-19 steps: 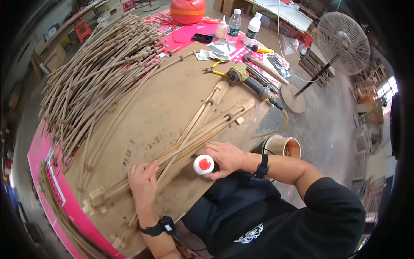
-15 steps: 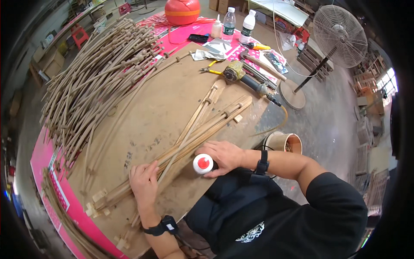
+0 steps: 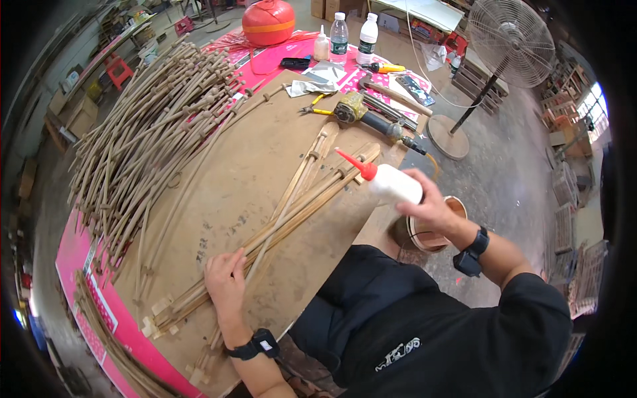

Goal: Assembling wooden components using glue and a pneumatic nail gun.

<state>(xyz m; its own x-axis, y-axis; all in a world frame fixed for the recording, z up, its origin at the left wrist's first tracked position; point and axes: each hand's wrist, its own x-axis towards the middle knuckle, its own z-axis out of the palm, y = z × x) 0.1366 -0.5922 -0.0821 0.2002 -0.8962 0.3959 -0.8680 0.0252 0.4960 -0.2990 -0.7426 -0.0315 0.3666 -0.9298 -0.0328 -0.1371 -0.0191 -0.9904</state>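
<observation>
White squeeze bottle (image 3: 398, 185) with a tapered red nozzle (image 3: 356, 163): it is in the air above the right edge of the worktop (image 3: 245, 156), clamped in the right hand (image 3: 424, 200), its nozzle pointing left over the far ends of the long wooden rods (image 3: 292, 213). The left hand (image 3: 225, 278) lies on those rods near their lower end, fingers bent over them; whether they grip or only press, I cannot tell. The two hands are well apart.

An early squeeze could spill the contents onto rods or worktop, provided the tip is open, which is too small to judge. The rods cross one another and look loose, so an uneven push from the left hand might roll them out of line or shift the small wooden blocks (image 3: 161, 306) at their near end. A wide swing could catch the power tool's yellow hose (image 3: 432, 162). A slack grip could drop the bottle past the edge, toward the bucket (image 3: 458, 205).
</observation>
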